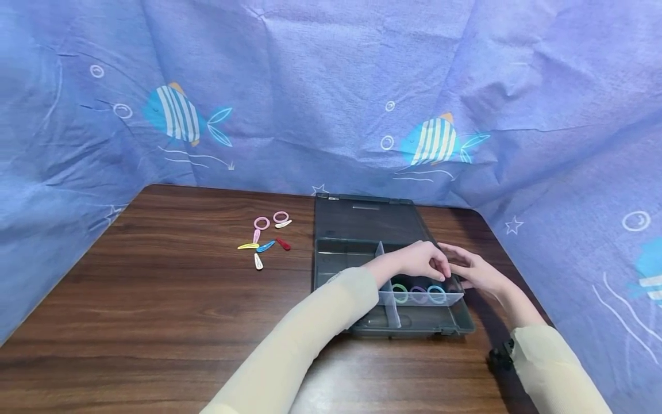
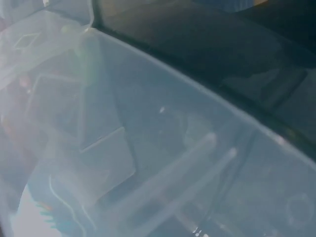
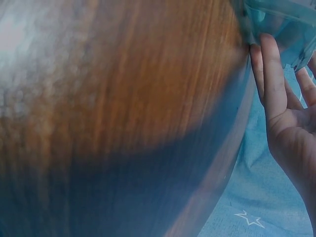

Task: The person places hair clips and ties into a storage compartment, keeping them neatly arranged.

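Note:
A dark translucent divided box (image 1: 414,332) lies with its lid (image 1: 367,221) folded back on the table. In the head view my left hand (image 1: 420,260) reaches across it, over the right compartment, fingers bent down near the right wall. I cannot tell whether those fingertips pinch anything. Below them, a green hair tie (image 1: 400,294), a purple hair tie (image 1: 419,295) and a light blue hair tie (image 1: 437,294) sit along the clear divider (image 1: 408,298). At the box's right side, my right hand (image 1: 478,271) touches the wall with extended fingers (image 3: 272,74).
On the wooden table (image 1: 170,299), left of the box, lie two pink hair ties (image 1: 261,223) and several snap hair clips, among them a yellow clip (image 1: 248,246), a blue clip (image 1: 266,246) and a red clip (image 1: 283,244). A blue fish-print cloth (image 1: 331,103) hangs behind.

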`<state>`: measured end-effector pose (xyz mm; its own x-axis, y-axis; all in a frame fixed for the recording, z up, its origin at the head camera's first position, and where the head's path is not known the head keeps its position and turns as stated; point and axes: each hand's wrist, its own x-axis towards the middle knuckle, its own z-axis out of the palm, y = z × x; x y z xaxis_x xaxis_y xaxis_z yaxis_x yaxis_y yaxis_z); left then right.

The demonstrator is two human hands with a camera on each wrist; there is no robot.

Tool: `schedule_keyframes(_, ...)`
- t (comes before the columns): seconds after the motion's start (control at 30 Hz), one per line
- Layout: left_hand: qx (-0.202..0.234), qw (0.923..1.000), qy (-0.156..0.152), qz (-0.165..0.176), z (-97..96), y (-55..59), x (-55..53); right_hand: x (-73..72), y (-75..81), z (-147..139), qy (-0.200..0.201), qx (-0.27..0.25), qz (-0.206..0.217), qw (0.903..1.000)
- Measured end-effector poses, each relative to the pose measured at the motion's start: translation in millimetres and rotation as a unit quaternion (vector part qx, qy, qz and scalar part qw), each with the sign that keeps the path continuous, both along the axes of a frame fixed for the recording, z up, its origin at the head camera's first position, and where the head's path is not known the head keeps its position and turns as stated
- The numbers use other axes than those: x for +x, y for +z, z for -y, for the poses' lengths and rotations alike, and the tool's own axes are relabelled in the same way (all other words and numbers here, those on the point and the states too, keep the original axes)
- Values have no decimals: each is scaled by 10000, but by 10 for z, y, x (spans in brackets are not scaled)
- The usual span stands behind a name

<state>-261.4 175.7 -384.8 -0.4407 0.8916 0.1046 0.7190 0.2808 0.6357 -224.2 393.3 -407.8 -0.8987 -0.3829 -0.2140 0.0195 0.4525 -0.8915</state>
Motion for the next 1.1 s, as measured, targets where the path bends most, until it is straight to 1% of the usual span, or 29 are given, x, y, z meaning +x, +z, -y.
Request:
schedule_keyframes(0.17,-4,9999,-11,-120,35,121,35,16,11,-10,-21,159,-61,9999)
schedule_keyframes(0.37,-43,9998,-135,-154,89,236,90,59,23,-23,-58,270,-70,9996)
schedule_keyframes(0.47,2,9998,-149,-145,136,284,103,61,22,-12,-70,299,-84,9995)
schedule_keyframes(0.6,73,9998,-155,-44,228,345,108,38,26,16,-83,267,-38,9996)
schedule_keyframes(0.8,92,9999,-104,82,384,397,96,12,44,34,-75,370,65,9993)
schedule_keyframes(0.93,108,9999,-12,101,513,391,89,10,47,38,-131,428,123,9989)
schedule_keyframes(1.1,89,9996,81,243,687,382,104,12,42,45,-156,424,149,9989)
